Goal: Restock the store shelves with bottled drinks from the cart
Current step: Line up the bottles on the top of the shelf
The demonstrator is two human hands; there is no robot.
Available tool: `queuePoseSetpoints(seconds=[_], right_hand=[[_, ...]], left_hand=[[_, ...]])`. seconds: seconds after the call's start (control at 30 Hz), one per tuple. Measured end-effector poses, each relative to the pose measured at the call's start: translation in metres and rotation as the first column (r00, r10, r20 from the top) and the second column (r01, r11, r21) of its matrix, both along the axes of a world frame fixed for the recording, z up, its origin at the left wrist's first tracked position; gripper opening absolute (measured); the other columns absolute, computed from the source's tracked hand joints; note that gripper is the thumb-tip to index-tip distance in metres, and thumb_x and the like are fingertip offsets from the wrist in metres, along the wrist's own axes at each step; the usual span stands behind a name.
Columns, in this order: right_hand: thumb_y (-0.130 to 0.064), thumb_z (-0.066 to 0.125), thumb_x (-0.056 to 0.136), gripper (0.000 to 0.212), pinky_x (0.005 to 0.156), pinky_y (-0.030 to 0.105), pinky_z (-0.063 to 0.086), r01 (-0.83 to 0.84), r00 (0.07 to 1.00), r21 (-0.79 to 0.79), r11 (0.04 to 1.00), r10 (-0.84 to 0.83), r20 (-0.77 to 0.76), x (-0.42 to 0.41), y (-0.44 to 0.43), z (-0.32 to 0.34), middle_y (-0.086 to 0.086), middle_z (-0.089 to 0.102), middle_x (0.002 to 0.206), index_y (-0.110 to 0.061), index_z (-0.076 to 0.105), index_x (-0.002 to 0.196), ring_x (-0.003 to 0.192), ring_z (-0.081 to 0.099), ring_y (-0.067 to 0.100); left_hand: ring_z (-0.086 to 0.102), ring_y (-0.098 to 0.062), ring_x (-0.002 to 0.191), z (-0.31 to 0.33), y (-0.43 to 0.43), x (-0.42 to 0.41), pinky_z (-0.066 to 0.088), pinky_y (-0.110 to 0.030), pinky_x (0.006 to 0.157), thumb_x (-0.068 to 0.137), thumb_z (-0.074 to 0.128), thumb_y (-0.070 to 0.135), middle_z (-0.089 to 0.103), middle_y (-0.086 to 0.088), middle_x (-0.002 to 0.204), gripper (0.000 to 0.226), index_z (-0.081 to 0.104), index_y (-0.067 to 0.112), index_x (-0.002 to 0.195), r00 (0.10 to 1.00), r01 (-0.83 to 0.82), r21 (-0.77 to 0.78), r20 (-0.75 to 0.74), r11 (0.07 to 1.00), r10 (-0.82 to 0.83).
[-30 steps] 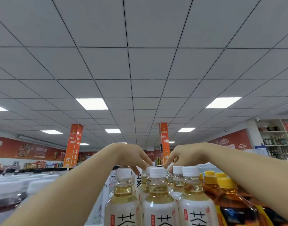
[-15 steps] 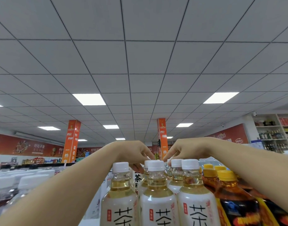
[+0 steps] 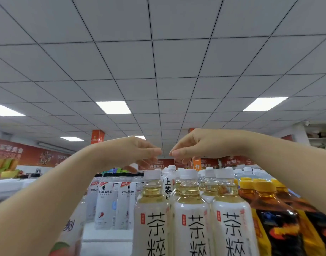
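Tiled ceiling [image 3: 158, 61] fills the upper view, with lit panels [image 3: 113, 107] set in it. Red wall banner [image 3: 27, 154] at far left. Below, the shelf top is packed with upright drinks. Front row is three pale tea bottles [image 3: 190, 218] with white labels and black characters, standing shoulder to shoulder, and more white-capped rows behind. Just right of them, touching, dark drinks with yellow caps [image 3: 269, 230]. To the left and further back, white-sleeved bottles [image 3: 107, 206] with dark tops. Both bare forearms reach in from the lower corners. Left hand [image 3: 134, 152] and right hand [image 3: 199, 145] hang above the tea bottles, fingertips near each other but apart. Fingers of both loosely curled, nothing held. White caps [image 3: 152, 174] sit below the hands, not touched.
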State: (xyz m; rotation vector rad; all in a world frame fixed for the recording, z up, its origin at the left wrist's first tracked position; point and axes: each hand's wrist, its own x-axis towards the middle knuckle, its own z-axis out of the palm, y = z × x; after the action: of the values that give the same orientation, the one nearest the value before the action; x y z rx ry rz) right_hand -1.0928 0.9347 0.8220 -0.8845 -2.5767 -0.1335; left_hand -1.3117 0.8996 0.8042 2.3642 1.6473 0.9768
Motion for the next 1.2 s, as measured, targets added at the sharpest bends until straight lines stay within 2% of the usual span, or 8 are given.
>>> queuePoseSetpoints(seconds=[0.1, 0.23, 0.57, 0.67, 0.73, 0.83, 0.9, 1.2], right_hand=[[-0.056, 0.049, 0.086, 0.046, 0.094, 0.021, 0.046, 0.014, 0.983, 0.032, 0.999, -0.019, 0.182, -0.01, -0.018, -0.01, -0.019, 0.064, 0.114, -0.029, 0.062, 0.12, 0.102, 0.058, -0.005], [-0.056, 0.048, 0.086, 0.049, 0.093, 0.026, 0.049, 0.043, 0.977, 0.104, 0.994, -0.064, 0.202, -0.009, -0.027, -0.021, -0.014, 0.065, 0.113, -0.024, 0.063, 0.119, 0.101, 0.06, 0.0], [-0.065, 0.037, 0.084, 0.059, 0.095, 0.033, 0.048, 0.073, 0.989, 0.115, 0.991, -0.087, 0.118, -0.001, -0.021, -0.039, -0.009, 0.061, 0.123, -0.027, 0.059, 0.124, 0.106, 0.057, 0.007], [-0.066, 0.037, 0.082, 0.06, 0.097, 0.033, 0.046, 0.08, 0.991, 0.114, 0.99, -0.092, 0.098, -0.001, -0.021, -0.041, -0.008, 0.059, 0.126, -0.03, 0.056, 0.126, 0.11, 0.055, 0.008], [-0.068, 0.035, 0.08, 0.063, 0.097, 0.033, 0.046, 0.085, 0.991, 0.121, 0.989, -0.097, 0.094, -0.001, -0.023, -0.042, -0.007, 0.059, 0.127, -0.03, 0.055, 0.127, 0.111, 0.055, 0.009], [-0.068, 0.034, 0.08, 0.064, 0.096, 0.036, 0.047, 0.095, 0.991, 0.124, 0.988, -0.106, 0.087, -0.001, -0.024, -0.044, -0.006, 0.061, 0.124, -0.03, 0.056, 0.127, 0.11, 0.056, 0.011], [-0.071, 0.033, 0.077, 0.068, 0.095, 0.038, 0.048, 0.098, 0.991, 0.119, 0.988, -0.108, 0.083, -0.001, -0.024, -0.044, -0.004, 0.062, 0.122, -0.03, 0.057, 0.126, 0.109, 0.057, 0.013], [-0.072, 0.034, 0.077, 0.067, 0.096, 0.04, 0.047, 0.104, 0.991, 0.109, 0.989, -0.112, 0.073, -0.001, -0.023, -0.045, -0.004, 0.062, 0.122, -0.031, 0.057, 0.125, 0.11, 0.057, 0.014]], left_hand=[[0.06, -0.003, 0.105, -0.018, -0.023, 0.001, 0.055, -0.03, 0.087, 0.072, 0.051, 0.064, 0.063, 0.015, 0.115, 0.054, 0.053, 0.041, 0.121, 0.994, 0.052, -0.135, -0.089, 0.989, -0.064], [0.066, -0.009, 0.094, -0.038, -0.028, 0.012, 0.058, -0.03, 0.076, 0.083, 0.058, 0.049, 0.067, 0.005, 0.104, 0.035, 0.056, 0.031, 0.114, 0.992, 0.022, -0.112, -0.123, 0.993, -0.036], [0.067, -0.011, 0.094, -0.04, -0.033, 0.013, 0.058, -0.032, 0.079, 0.087, 0.058, 0.04, 0.067, 0.004, 0.104, 0.031, 0.052, 0.034, 0.117, 0.994, 0.107, -0.152, -0.012, 0.982, -0.11], [0.061, -0.005, 0.098, -0.027, -0.033, 0.004, 0.053, -0.026, 0.085, 0.086, 0.046, 0.049, 0.061, 0.013, 0.109, 0.041, 0.05, 0.034, 0.124, 0.998, 0.047, -0.011, 0.05, 0.999, -0.046], [0.059, -0.006, 0.099, -0.023, -0.022, -0.001, 0.052, -0.027, 0.086, 0.091, 0.045, 0.044, 0.062, 0.011, 0.109, 0.035, 0.054, 0.032, 0.123, 0.991, -0.023, 0.066, 0.135, 0.998, 0.014], [0.061, -0.009, 0.095, -0.029, 0.002, -0.001, 0.056, -0.03, 0.082, 0.093, 0.052, 0.033, 0.064, 0.008, 0.106, 0.027, 0.057, 0.035, 0.12, 0.997, -0.077, -0.043, 0.023, 0.996, 0.078], [0.065, -0.01, 0.084, -0.033, 0.011, 0.0, 0.058, -0.033, 0.079, 0.091, 0.058, 0.025, 0.068, 0.007, 0.096, 0.023, 0.06, 0.036, 0.112, 0.997, -0.063, -0.105, 0.043, 0.992, 0.067], [0.065, -0.007, 0.082, -0.033, 0.02, 0.007, 0.057, -0.023, 0.065, 0.093, 0.057, 0.019, 0.064, 0.009, 0.097, 0.029, 0.055, 0.029, 0.12, 1.0, 0.009, -0.122, 0.003, 0.992, -0.009]])
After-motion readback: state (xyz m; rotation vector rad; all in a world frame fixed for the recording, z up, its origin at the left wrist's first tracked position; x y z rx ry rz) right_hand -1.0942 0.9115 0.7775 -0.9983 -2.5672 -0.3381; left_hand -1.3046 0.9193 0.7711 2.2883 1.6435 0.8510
